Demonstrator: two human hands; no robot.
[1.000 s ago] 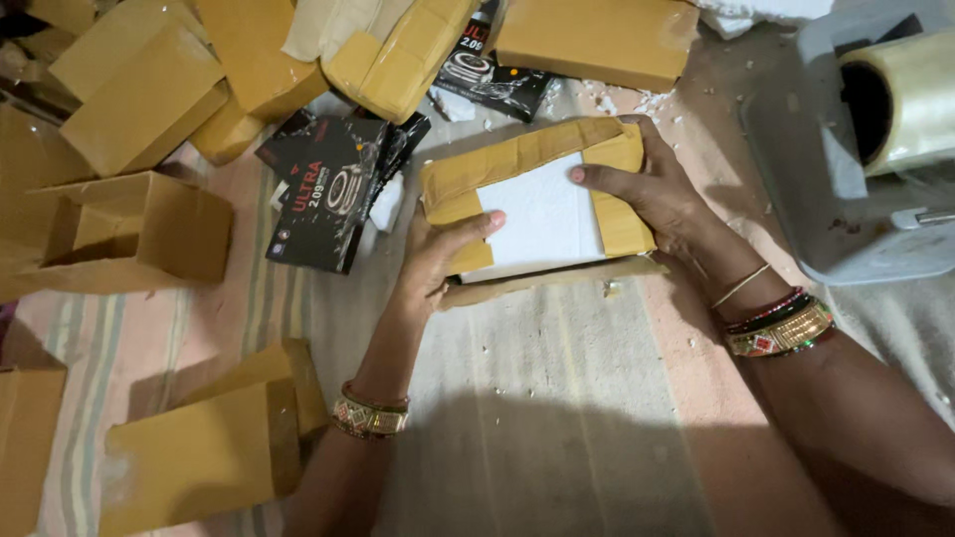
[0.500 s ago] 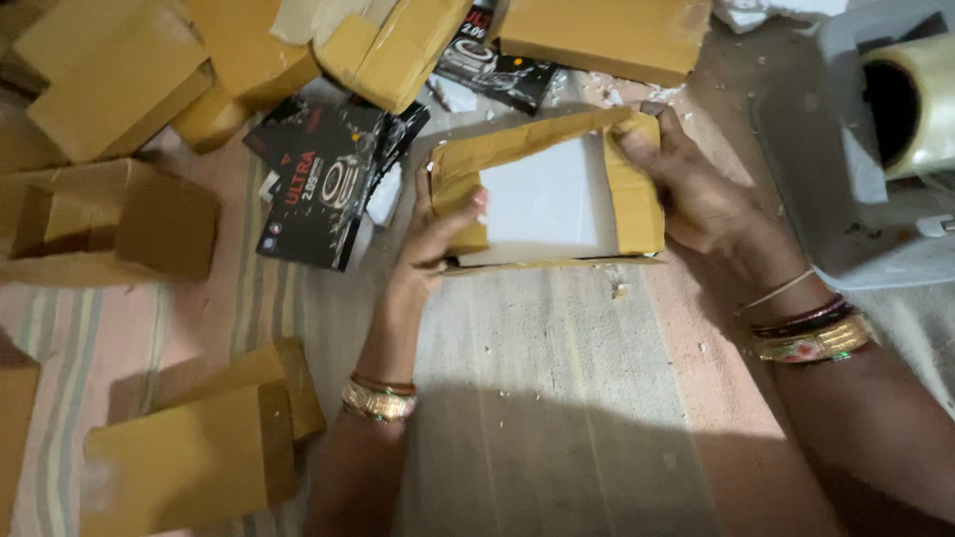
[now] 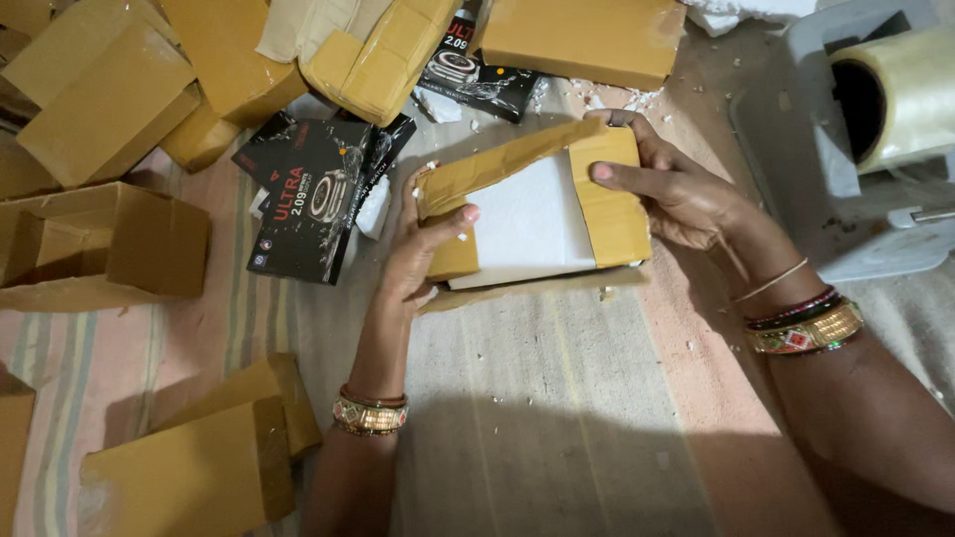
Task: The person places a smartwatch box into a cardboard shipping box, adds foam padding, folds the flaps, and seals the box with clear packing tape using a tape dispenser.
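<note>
A small brown cardboard box [image 3: 612, 214] lies on the striped mat, its flaps partly folded over a white foam insert [image 3: 527, 224]. My left hand [image 3: 423, 254] grips the box's left side, thumb pressing the left flap down. My right hand [image 3: 676, 189] holds the right side, with the thumb flat on the right flap. The far flap [image 3: 497, 164] stands up at an angle. Bangles circle both wrists.
Black product boxes [image 3: 313, 194] lie left of the held box, another [image 3: 468, 70] behind it. Several brown cartons [image 3: 99, 94] are piled at top left, an open one [image 3: 90, 244] at left, flat ones [image 3: 199, 467] at bottom left. A tape dispenser [image 3: 895, 99] stands at right.
The right flap has been folded down over the white insert and my right thumb now presses on it. The far flap has risen. My left hand stays on the left side.
</note>
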